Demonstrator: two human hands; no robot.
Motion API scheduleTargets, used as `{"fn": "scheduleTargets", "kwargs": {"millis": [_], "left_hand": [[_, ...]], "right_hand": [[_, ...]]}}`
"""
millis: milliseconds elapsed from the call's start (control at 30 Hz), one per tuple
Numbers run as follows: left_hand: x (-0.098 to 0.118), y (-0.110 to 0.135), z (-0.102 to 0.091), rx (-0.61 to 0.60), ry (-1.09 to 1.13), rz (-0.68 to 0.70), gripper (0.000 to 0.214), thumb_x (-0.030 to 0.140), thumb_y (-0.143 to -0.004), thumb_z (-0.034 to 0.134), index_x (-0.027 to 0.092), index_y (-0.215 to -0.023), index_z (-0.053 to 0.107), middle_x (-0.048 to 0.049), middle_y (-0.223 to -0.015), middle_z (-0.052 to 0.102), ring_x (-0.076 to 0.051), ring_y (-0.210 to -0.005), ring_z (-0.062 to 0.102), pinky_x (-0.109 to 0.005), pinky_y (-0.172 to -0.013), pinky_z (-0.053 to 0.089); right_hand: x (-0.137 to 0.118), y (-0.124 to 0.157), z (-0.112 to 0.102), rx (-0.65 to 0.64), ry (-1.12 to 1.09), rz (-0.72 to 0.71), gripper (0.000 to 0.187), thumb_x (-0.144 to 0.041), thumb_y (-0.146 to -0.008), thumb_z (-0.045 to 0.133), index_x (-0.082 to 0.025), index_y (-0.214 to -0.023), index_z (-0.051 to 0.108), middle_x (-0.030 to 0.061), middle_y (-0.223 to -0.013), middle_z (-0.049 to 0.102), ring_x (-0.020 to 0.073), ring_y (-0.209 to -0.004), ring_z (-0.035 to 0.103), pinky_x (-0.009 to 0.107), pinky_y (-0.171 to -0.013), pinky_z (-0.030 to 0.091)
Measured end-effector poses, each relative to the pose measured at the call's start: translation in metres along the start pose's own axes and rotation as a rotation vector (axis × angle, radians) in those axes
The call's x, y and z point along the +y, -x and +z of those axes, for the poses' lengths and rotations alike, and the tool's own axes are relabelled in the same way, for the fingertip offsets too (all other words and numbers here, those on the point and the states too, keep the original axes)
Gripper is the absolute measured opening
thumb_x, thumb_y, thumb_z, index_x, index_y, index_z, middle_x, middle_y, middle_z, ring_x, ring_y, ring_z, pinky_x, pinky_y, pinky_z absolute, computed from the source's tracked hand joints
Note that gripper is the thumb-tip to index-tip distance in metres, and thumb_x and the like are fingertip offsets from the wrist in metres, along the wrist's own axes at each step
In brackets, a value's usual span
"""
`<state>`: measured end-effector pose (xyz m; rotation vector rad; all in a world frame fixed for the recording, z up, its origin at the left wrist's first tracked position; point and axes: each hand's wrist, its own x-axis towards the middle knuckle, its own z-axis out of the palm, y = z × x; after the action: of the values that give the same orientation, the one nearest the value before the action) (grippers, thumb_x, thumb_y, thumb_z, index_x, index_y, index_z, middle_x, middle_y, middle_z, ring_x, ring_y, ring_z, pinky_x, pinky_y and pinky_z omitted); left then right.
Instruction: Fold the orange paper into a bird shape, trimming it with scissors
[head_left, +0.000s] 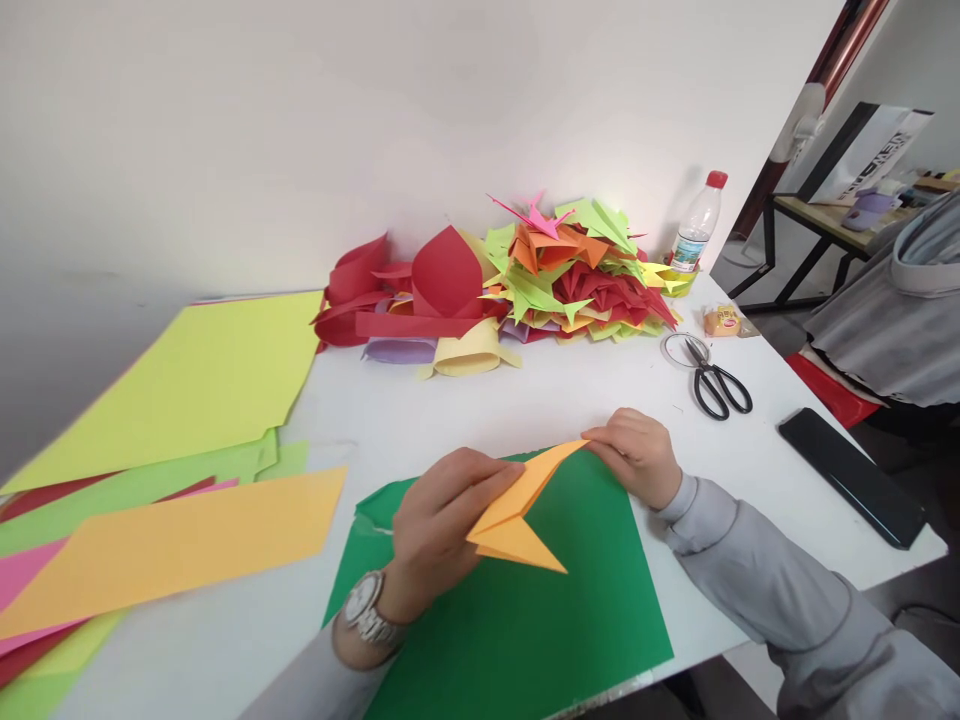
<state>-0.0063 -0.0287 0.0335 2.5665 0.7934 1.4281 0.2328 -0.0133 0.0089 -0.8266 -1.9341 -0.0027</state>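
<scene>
Pinching the slender upper tip of the folded orange paper (506, 512) falls to your right hand (636, 455), whose grip closes thumb and fingers on it. Your left hand (436, 505) grasps the broader body, near where the two points part. The piece sits between your hands, above the green sheet (577, 620) on the white table (360, 400). To crease that tip well, let the left grip do the steadying and the right the fine work; squeezing the body too hard would probably crumple it. Line up the edges of the layers before pressing, since a crooked crease is hard to undo. Run pressure along the fold rather than jabbing at the end, which looks thin enough to bend. The lower point hangs free, so mind that your left fingers don't flatten it.
</scene>
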Motion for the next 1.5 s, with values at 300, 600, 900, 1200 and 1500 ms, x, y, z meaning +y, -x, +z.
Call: {"fn": "scheduleTargets", "kwargs": {"millis": [300,600,900,1200,1500], "left_hand": [[0.011,0.001,0.008,0.143,0.432,-0.847,0.019,0.039,-0.068,0.080,0.021,-0.071,0.074,-0.0007,-0.065,0.072,-0.019,-0.055,0.063,-0.029,-0.047,0.052],[0.009,-0.005,0.023,0.098,0.904,-1.213,0.028,0.039,-0.057,0.086,0.019,-0.074,0.075,-0.0012,-0.058,0.069,-0.018,-0.051,0.063,-0.026,-0.041,0.049],[0.006,-0.002,0.026,0.103,0.946,-1.253,0.029,0.037,-0.057,0.087,0.018,-0.074,0.075,-0.0016,-0.061,0.070,-0.016,-0.051,0.063,-0.026,-0.044,0.050],[0.004,-0.005,0.024,0.171,0.930,-1.385,0.033,0.034,-0.050,0.090,0.014,-0.069,0.073,-0.0001,-0.059,0.067,-0.008,-0.043,0.052,-0.020,-0.041,0.044],[0.004,-0.004,0.027,0.125,0.925,-1.432,0.039,0.047,-0.052,0.087,0.014,-0.060,0.067,-0.0013,-0.059,0.065,-0.013,-0.050,0.056,-0.024,-0.045,0.046]], "right_hand": [[-0.011,-0.006,0.000,-0.076,-0.665,0.879,0.046,-0.063,-0.074,0.067,-0.018,-0.065,0.070,-0.0011,-0.049,0.060,0.0107,-0.047,0.049,0.025,-0.051,0.041],[-0.003,-0.003,0.008,-0.062,-0.820,1.070,0.055,-0.071,-0.070,0.065,-0.016,-0.069,0.070,0.0002,-0.054,0.064,0.0111,-0.051,0.056,0.024,-0.054,0.045],[-0.004,-0.002,0.011,-0.106,-0.860,1.124,0.041,-0.056,-0.065,0.076,-0.016,-0.066,0.067,-0.0030,-0.044,0.060,0.0068,-0.036,0.046,0.019,-0.039,0.036],[0.001,-0.001,0.013,-0.047,-0.925,1.132,0.047,-0.062,-0.068,0.072,-0.015,-0.070,0.069,-0.0010,-0.048,0.063,0.0079,-0.039,0.052,0.020,-0.042,0.042],[-0.001,-0.002,0.011,-0.111,-0.876,1.135,0.040,-0.053,-0.060,0.081,-0.015,-0.064,0.067,-0.0012,-0.047,0.064,0.0081,-0.039,0.054,0.019,-0.041,0.043]]}}
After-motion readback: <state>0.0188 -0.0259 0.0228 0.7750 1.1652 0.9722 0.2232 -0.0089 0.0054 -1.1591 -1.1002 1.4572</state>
